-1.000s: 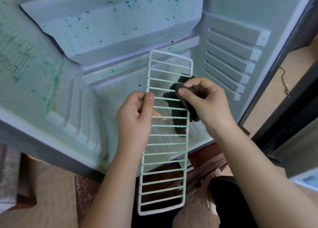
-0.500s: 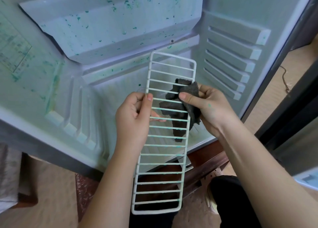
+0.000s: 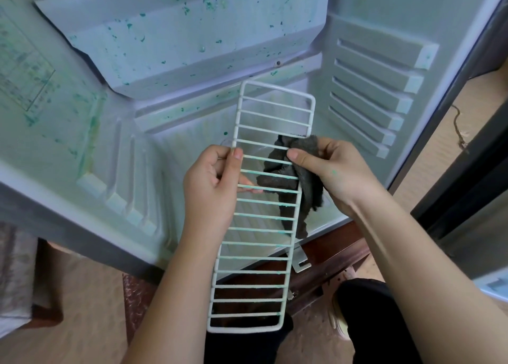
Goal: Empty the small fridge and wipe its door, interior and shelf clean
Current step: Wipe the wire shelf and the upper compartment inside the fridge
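I had the left hand (image 3: pixel 211 188) curled round the left rail of the wire shelf (image 3: pixel 255 229), thumb laid along the front and fingertips showing between the bars behind. The right hand (image 3: pixel 335 174) pinched a dark grey cloth (image 3: pixel 309 193) against the right rail, thumb on the front. The cloth wrapped over that rail and hung down behind the bars. The shelf was out of the fridge, held lengthwise before the open cavity, with its far end toward the back wall and its near end over my dark trouser leg (image 3: pixel 371 322). Green smears clung to several bars. Beyond the shelf, the fridge interior (image 3: pixel 192 47) was pale and flecked with green on its upper panel and left wall, with ribbed runners (image 3: pixel 371 102) on the right wall. Wooden floor (image 3: pixel 82 322) lay below, with a thin cord (image 3: pixel 459 127) on it at the right.
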`<state>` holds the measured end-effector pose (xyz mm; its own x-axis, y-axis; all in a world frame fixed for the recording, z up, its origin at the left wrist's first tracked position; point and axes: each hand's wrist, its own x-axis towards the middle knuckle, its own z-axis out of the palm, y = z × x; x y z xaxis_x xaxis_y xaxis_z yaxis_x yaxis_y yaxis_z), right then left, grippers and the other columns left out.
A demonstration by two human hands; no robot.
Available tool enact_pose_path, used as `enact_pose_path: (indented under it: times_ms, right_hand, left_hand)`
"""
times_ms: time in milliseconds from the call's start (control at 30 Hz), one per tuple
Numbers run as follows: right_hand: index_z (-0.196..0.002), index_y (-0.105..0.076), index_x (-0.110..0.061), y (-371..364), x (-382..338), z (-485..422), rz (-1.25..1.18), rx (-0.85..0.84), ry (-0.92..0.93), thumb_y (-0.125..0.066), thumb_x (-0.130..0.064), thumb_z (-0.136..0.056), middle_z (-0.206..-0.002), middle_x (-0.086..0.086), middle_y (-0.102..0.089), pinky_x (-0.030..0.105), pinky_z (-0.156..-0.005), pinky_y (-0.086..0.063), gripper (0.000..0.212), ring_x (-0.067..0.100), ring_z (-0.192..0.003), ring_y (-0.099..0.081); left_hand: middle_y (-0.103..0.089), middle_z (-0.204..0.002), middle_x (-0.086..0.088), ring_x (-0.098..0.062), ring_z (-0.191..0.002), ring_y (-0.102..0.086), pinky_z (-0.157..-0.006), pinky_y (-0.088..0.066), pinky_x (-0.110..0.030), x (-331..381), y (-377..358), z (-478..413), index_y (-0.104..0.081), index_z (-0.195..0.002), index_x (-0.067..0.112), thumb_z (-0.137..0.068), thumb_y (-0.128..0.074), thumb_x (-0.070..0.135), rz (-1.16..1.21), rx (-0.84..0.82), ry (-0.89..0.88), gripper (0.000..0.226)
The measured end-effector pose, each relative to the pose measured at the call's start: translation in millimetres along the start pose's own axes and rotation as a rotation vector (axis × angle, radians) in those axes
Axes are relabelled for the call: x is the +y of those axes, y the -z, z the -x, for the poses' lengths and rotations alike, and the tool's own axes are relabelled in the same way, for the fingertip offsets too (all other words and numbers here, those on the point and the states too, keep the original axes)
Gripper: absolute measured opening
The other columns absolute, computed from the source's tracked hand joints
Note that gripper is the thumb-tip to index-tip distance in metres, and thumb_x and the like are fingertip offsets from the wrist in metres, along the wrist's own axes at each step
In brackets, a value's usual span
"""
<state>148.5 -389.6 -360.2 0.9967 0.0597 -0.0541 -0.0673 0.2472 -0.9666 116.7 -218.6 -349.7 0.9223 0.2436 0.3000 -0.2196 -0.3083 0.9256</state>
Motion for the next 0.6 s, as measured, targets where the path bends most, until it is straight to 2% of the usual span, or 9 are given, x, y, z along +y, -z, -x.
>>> enact_pose_path:
  times_ms: [100, 133, 200, 267, 300, 367, 467, 533, 600]
  right_hand:
    - [-0.094, -0.07, 0.005, -10.0, 3.3, 4.6, -0.065, 0.055, -0.029, -0.079, -0.01, -0.074, -0.089, 0.028, -0.07, 0.059, -0.074, -0.055, 0.027, 0.046, -0.08, -0.068]
    - [-0.093, -0.069, 0.006, -10.8, 2.7, 5.1, -0.068, 0.061, -0.026, -0.077, -0.01, -0.077, -0.088, 0.029, -0.07, 0.06, -0.072, -0.055, 0.024, 0.046, -0.078, -0.069]
    - [-0.091, -0.069, 0.008, -8.6, -0.5, 4.9, -0.044, 0.076, 0.002, -0.069, -0.01, -0.085, -0.082, 0.024, -0.071, 0.046, -0.061, -0.059, 0.019, 0.037, -0.068, -0.07]
    - [-0.086, -0.068, 0.007, -6.2, -5.7, 5.2, -0.015, 0.089, 0.031, -0.063, -0.014, -0.09, -0.069, 0.015, -0.071, 0.025, -0.047, -0.053, 0.022, 0.023, -0.053, -0.067]
    - [-0.085, -0.068, 0.006, -4.7, -6.8, 4.7, -0.001, 0.098, 0.036, -0.061, -0.015, -0.092, -0.063, 0.01, -0.07, 0.019, -0.044, -0.048, 0.024, 0.017, -0.048, -0.064]
    - [-0.086, -0.068, 0.005, -3.5, -6.1, 4.0, 0.011, 0.101, 0.037, -0.059, -0.017, -0.094, -0.063, 0.006, -0.07, 0.017, -0.047, -0.048, 0.025, 0.014, -0.051, -0.065]
    - [-0.082, -0.072, -0.005, -0.8, 1.8, 0.5, 0.124, 0.156, 0.03, -0.061, -0.025, -0.093, -0.072, 0.006, -0.073, 0.022, -0.06, -0.051, 0.026, 0.014, -0.063, -0.065]
    - [-0.074, -0.07, -0.013, 4.6, 5.3, -2.3, 0.262, 0.303, 0.067, -0.061, -0.032, -0.093, -0.069, 0.001, -0.07, 0.023, -0.062, -0.048, 0.028, 0.01, -0.063, -0.061]
    - [-0.069, -0.06, -0.014, 12.2, 4.3, -1.9, 0.483, 0.504, 0.193, -0.056, -0.037, -0.095, -0.064, 0.0, -0.062, 0.028, -0.061, -0.044, 0.034, 0.011, -0.061, -0.054]
  left_hand:
    - [-0.066, -0.058, 0.006, -0.004, -0.055, -0.065, -0.06, -0.045, -0.013, -1.1, -1.3, -0.3, -0.059, -0.083, 0.021, -0.098, -0.055, 0.021, -0.016, -0.008, -0.014, 0.016]
    - [-0.066, -0.058, 0.005, -0.005, -0.055, -0.066, -0.059, -0.045, -0.013, -0.4, -1.3, -0.4, -0.059, -0.083, 0.02, -0.098, -0.055, 0.021, -0.013, -0.01, -0.013, 0.016]
    - [-0.065, -0.056, 0.003, -0.005, -0.054, -0.066, -0.058, -0.044, -0.011, 0.9, -1.2, -0.4, -0.06, -0.084, 0.016, -0.099, -0.054, 0.02, 0.003, -0.012, 0.0, 0.016]
    - [-0.064, -0.054, 0.004, -0.005, -0.052, -0.066, -0.057, -0.046, -0.011, 2.5, -0.6, -0.3, -0.06, -0.086, 0.014, -0.099, -0.053, 0.02, 0.034, -0.005, 0.012, 0.016]
    - [-0.064, -0.053, 0.005, -0.005, -0.052, -0.066, -0.058, -0.046, -0.012, 3.0, -0.6, -0.3, -0.06, -0.085, 0.014, -0.099, -0.053, 0.02, 0.041, -0.002, 0.012, 0.016]
    - [-0.064, -0.053, 0.007, -0.003, -0.053, -0.065, -0.06, -0.046, -0.013, 2.6, -1.1, -0.4, -0.06, -0.084, 0.017, -0.099, -0.053, 0.02, 0.027, -0.004, -0.003, 0.017]
    - [-0.066, -0.056, 0.007, -0.003, -0.055, -0.066, -0.063, -0.048, -0.016, -0.3, -1.2, -1.6, -0.059, -0.082, 0.021, -0.099, -0.054, 0.021, 0.006, -0.007, -0.007, 0.017]
    - [-0.066, -0.057, 0.004, -0.007, -0.056, -0.067, -0.061, -0.05, -0.018, -2.7, 1.1, -3.5, -0.059, -0.082, 0.022, -0.099, -0.054, 0.022, 0.005, 0.013, 0.006, 0.017]
    - [-0.065, -0.058, -0.001, -0.016, -0.058, -0.069, -0.056, -0.052, -0.021, -4.8, 5.0, -5.7, -0.059, -0.081, 0.023, -0.098, -0.055, 0.022, 0.015, 0.053, 0.011, 0.018]
